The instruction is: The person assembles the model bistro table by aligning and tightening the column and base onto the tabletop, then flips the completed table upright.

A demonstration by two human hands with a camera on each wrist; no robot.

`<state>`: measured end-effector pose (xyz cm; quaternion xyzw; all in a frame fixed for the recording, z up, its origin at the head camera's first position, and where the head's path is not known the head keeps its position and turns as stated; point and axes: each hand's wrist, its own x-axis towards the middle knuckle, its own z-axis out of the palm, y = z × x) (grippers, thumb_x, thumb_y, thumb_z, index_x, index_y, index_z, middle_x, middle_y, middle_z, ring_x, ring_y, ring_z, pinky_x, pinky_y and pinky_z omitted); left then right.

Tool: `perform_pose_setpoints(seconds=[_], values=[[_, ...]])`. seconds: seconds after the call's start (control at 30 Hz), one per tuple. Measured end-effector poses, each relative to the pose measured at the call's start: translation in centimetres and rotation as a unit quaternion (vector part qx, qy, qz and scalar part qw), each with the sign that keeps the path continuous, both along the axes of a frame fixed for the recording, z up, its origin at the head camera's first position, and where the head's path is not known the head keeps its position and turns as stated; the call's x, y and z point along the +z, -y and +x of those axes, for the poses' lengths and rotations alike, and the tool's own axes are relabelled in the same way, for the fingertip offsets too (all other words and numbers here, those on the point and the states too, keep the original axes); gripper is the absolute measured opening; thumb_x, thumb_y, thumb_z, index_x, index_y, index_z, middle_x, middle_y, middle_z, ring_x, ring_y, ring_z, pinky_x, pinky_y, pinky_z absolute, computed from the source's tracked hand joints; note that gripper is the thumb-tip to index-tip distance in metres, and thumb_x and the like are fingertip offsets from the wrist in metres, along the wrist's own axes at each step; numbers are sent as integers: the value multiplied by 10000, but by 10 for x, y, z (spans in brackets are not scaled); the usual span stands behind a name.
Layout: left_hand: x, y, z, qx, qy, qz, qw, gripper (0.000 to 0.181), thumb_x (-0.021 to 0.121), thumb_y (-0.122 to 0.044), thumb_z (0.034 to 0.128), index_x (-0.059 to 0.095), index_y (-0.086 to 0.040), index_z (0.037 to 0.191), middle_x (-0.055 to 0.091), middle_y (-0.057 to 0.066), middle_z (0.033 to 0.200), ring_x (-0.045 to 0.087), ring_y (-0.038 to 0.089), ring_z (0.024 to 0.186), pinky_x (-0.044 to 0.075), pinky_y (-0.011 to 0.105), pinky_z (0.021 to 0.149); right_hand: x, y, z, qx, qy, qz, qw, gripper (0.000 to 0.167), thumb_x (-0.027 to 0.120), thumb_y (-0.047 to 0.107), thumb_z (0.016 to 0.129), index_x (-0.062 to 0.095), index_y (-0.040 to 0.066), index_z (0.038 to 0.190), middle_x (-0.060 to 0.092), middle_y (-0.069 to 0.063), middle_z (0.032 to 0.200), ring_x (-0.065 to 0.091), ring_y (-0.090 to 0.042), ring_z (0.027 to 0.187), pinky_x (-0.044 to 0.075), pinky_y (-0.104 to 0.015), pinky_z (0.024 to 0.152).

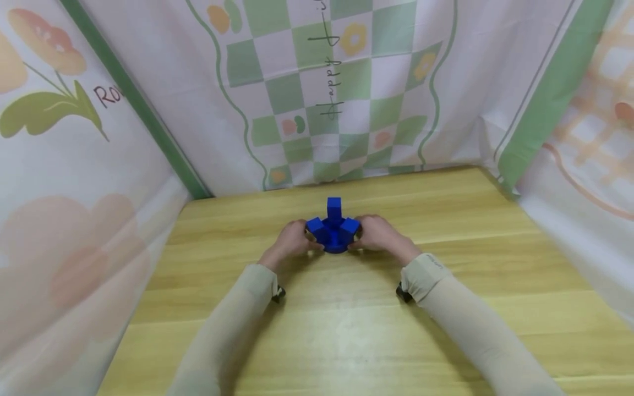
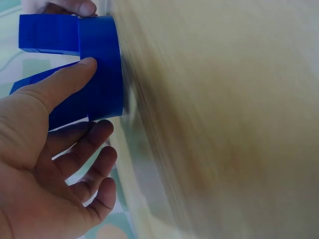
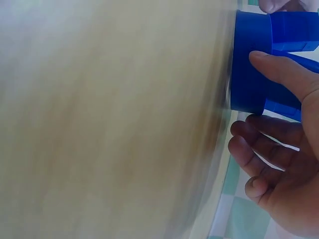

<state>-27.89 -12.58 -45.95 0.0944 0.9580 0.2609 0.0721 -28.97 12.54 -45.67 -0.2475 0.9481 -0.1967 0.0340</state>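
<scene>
A blue round stand (image 1: 335, 240) with three square block-like prongs rising from its rim sits upright on the table, near its far side. From the left, my left hand (image 1: 292, 237) grips the stand. My right hand (image 1: 380, 234) grips it from the opposite side. In the left wrist view, the left thumb presses on the smooth side wall of the stand (image 2: 102, 74), and the other fingers curl around behind and below. The right wrist view shows the right thumb on the wall of the stand (image 3: 248, 74), with curled fingers at its far side.
The wooden table (image 1: 346, 319) has light yellow grain. Behind it hangs a green-checked cloth (image 1: 307, 88), and printed cloth walls (image 1: 74, 231) enclose the left and right sides. Dark wrist devices (image 1: 279, 294) show at both cuffs.
</scene>
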Motion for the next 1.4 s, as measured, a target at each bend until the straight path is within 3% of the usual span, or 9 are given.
perform_pose_setpoints(seconds=[0.13,0.3,0.53,0.73,0.9,1.13,1.4], values=[[-2,0,0,40,13,39,10000,525,878,-383,748,632,-56,1077,686,57,981,633,260,987,535,415,944,1,2,1,43,12,48,10000,533,850,372,766,664,36,1136,725,-93,989,678,-294,953,544,-484,899],[-3,0,2,17,7,81,10000,553,871,-387,757,644,-38,1120,699,97,1034,643,272,1004,544,413,930,0,0,1,96,7,8,10000,498,850,387,760,672,55,1086,724,-73,950,675,-271,919,543,-472,884],[9,4,9,-10,108,630,9980,534,847,-375,791,675,-84,1204,682,109,1251,610,333,1175,527,455,992,7,-5,1,65,251,-408,9988,462,857,423,746,683,127,1054,712,-31,894,643,-209,854,540,-402,791],[16,8,13,29,98,826,9965,587,819,-423,814,647,-123,1288,670,86,1277,597,327,1188,527,463,985,16,-8,3,57,460,-657,9968,473,822,444,781,689,125,1104,735,-84,1017,674,-251,962,567,-400,810],[21,11,19,7,16,892,9960,602,785,-465,836,643,-115,1305,673,80,1275,595,308,1172,533,448,956,20,-9,4,87,762,-1153,9904,439,805,413,808,693,147,1138,742,-62,1058,677,-230,994,559,-399,844],[29,15,23,-245,-296,953,9947,531,813,-396,824,670,-101,1243,677,119,1269,603,348,1158,529,446,944,25,-13,6,321,756,-1470,9857,427,769,434,854,689,180,1189,742,-30,1093,685,-205,1014,541,-446,912],[40,15,24,-614,-910,1193,9868,485,827,-206,823,677,-64,1261,711,114,1176,631,340,1109,523,433,928,34,-18,6,357,784,-1753,9807,383,719,441,902,699,181,1182,747,-26,1057,687,-214,1006,552,-449,880]])
